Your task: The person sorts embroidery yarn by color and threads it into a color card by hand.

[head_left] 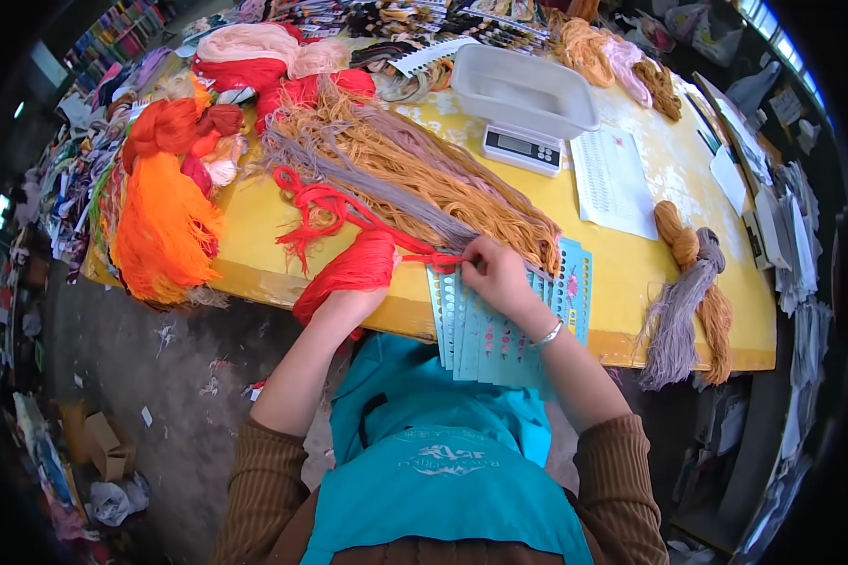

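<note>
My left hand (353, 303) is wrapped round a bundle of red thread (356, 268) at the table's front edge. Red strands run from that bundle to my right hand (493, 273), whose fingers pinch them. Under and beside my right hand lie blue-green punched cards (485, 330), overhanging the edge. Just beyond my hands, long hanks of grey thread (386, 193) and golden-brown thread (462, 193) stretch diagonally over the table. A looped tangle of red thread (316, 202) rests on the grey hank.
Orange thread (165, 226) hangs over the table's left edge. A translucent plastic tub (523, 89) sits on a digital scale (523, 149), beside a printed sheet (614, 179). Grey and tan twisted hanks (693, 282) drape over the right front edge. More thread is heaped along the back.
</note>
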The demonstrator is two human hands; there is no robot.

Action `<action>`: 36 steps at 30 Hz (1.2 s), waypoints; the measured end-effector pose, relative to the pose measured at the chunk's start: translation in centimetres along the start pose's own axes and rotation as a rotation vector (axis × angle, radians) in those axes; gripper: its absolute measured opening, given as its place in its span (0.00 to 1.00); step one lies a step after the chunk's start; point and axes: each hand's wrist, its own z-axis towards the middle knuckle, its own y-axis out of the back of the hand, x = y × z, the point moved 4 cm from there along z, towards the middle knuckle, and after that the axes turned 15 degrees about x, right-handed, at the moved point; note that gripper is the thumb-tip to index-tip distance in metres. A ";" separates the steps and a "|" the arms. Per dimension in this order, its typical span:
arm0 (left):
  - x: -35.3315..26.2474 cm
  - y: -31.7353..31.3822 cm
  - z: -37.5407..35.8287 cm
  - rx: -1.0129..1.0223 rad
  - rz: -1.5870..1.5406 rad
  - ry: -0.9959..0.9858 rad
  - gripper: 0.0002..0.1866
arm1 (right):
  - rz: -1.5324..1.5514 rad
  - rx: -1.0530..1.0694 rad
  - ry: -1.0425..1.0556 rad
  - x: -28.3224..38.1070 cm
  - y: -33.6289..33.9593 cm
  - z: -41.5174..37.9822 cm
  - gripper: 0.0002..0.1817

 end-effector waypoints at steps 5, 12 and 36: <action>-2.1 -0.1 0.7 0.211 -0.063 0.005 0.10 | 0.471 -0.032 -0.055 -1.4 0.1 0.0 0.04; 3.1 4.6 1.6 0.276 -0.786 0.211 0.08 | -0.219 -0.110 0.023 1.1 -0.2 -0.2 0.08; 4.9 18.9 -4.1 -0.224 -1.667 -0.408 0.25 | -0.226 -0.143 0.032 1.7 0.0 -0.2 0.09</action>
